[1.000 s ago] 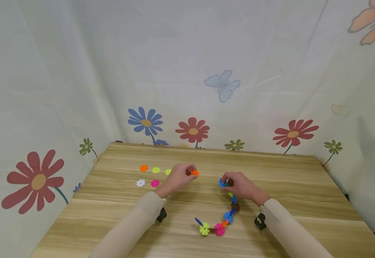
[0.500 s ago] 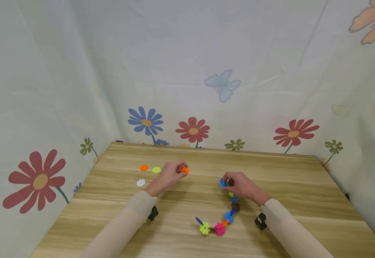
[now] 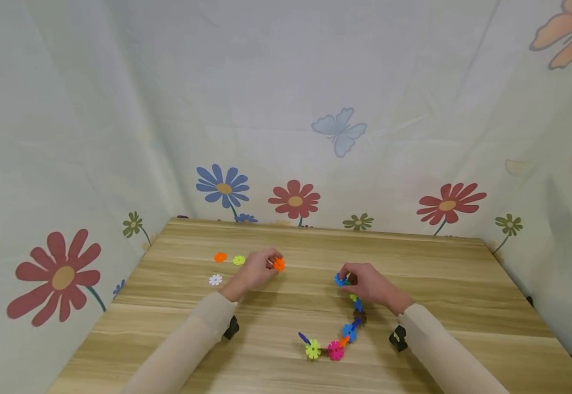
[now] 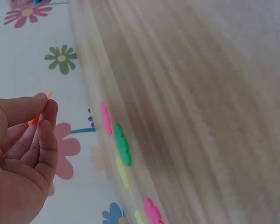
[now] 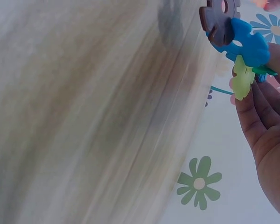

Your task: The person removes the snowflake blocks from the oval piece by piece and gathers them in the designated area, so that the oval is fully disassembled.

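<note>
In the head view my left hand (image 3: 255, 271) pinches an orange snowflake disc (image 3: 279, 265) between thumb and fingertips above the table, its notched face toward the camera. My right hand (image 3: 368, 283) grips one end of a chain of interlocked snowflake discs at a blue disc (image 3: 341, 279). From there the chain curves down past a brown disc (image 3: 360, 318) and a pink disc (image 3: 336, 350) to a yellow-green disc (image 3: 313, 349) with a dark blue disc (image 3: 304, 338) at its far end. The right wrist view shows a pale yellow-green disc (image 5: 243, 79) and a green disc (image 5: 264, 71) at my fingers.
Loose discs lie on the wooden table (image 3: 429, 273) at the left: orange (image 3: 220, 257), yellow-green (image 3: 239, 260) and white (image 3: 215, 280). The left wrist view also shows a green disc (image 4: 122, 144) and pink discs, hidden behind my left hand from above. A floral curtain (image 3: 389, 109) surrounds the table.
My left hand has moved left with the orange disc, now covering the loose pink disc in the head view, and the orange disc has turned. My right hand stays in place.
</note>
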`<state>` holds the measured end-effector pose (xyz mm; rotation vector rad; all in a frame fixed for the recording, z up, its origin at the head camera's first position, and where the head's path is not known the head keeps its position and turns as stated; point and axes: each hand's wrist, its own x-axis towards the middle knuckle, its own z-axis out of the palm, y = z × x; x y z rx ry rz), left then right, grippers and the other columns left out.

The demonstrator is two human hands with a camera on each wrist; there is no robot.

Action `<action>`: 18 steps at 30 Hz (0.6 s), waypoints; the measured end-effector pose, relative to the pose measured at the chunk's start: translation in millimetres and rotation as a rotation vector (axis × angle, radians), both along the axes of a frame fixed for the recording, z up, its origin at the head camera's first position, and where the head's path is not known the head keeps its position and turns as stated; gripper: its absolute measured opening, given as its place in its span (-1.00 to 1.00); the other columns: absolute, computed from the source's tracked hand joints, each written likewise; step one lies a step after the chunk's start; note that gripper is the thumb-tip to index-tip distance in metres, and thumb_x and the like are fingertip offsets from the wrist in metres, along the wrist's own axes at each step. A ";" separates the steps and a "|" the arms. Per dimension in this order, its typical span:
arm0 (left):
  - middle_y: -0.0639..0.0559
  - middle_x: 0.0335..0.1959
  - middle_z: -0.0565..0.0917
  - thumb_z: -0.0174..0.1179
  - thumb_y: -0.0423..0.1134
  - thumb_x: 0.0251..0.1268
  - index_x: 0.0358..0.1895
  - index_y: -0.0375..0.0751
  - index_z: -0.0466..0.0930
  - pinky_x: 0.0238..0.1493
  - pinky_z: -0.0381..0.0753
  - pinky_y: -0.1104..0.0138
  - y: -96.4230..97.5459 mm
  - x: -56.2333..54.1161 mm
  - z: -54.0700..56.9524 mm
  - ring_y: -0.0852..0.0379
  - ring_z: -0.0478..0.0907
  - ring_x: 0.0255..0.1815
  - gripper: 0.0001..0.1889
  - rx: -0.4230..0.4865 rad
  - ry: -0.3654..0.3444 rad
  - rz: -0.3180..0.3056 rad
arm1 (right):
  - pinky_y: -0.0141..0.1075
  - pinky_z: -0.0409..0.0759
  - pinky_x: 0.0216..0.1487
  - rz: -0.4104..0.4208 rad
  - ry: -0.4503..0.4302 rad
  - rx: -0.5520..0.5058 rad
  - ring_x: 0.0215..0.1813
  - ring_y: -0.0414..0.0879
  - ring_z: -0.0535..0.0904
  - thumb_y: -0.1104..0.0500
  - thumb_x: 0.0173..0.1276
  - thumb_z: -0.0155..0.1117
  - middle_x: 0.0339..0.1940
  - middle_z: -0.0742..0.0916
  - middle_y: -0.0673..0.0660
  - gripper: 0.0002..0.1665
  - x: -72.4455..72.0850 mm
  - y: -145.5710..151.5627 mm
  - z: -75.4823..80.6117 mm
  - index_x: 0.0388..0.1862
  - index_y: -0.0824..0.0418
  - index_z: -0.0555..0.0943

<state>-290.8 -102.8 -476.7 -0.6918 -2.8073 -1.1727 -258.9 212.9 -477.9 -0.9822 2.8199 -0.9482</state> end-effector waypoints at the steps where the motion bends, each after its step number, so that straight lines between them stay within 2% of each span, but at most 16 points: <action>1: -0.01 -0.26 0.61 0.29 -0.50 0.11 -0.04 -0.31 0.57 -0.18 0.58 0.27 1.3 1.1 -1.8 0.10 0.55 -0.27 -0.69 -0.012 -0.005 -0.010 | -0.35 0.50 -0.40 0.003 -0.001 -0.004 -0.43 -0.27 0.51 0.24 0.20 0.39 -0.38 0.63 -0.03 -0.79 0.3 -0.1 0.0 -0.24 0.10 0.54; 6: 0.00 -0.27 0.60 0.25 -0.50 0.12 -0.07 -0.31 0.57 -0.19 0.55 0.28 8.0 7.0 -9.4 0.12 0.50 -0.28 -0.73 -0.070 -0.005 -0.068 | -0.35 0.49 -0.40 0.014 0.000 -0.007 -0.43 -0.27 0.50 0.25 0.20 0.38 -0.39 0.64 0.02 -0.80 1.6 -1.5 1.4 -0.24 0.11 0.54; 14: 0.01 -0.32 0.57 0.25 -0.50 0.11 -0.06 -0.34 0.55 -0.21 0.51 0.29 17.9 11.2 -16.2 0.13 0.47 -0.29 -0.71 -0.114 -0.056 -0.092 | -0.35 0.49 -0.41 0.009 -0.003 0.006 -0.43 -0.27 0.50 0.27 0.20 0.38 -0.39 0.63 0.02 -0.80 4.2 -3.4 4.7 -0.25 0.12 0.54; 18: -0.03 -0.31 0.59 0.30 -0.49 0.08 -0.08 -0.36 0.57 -0.17 0.51 0.24 22.3 13.3 -16.9 0.09 0.48 -0.27 -0.71 -0.155 -0.040 -0.096 | -0.36 0.49 -0.41 0.013 0.010 0.010 -0.44 -0.27 0.50 0.27 0.20 0.38 -0.40 0.62 -0.01 -0.80 4.3 -3.0 4.6 -0.25 0.12 0.53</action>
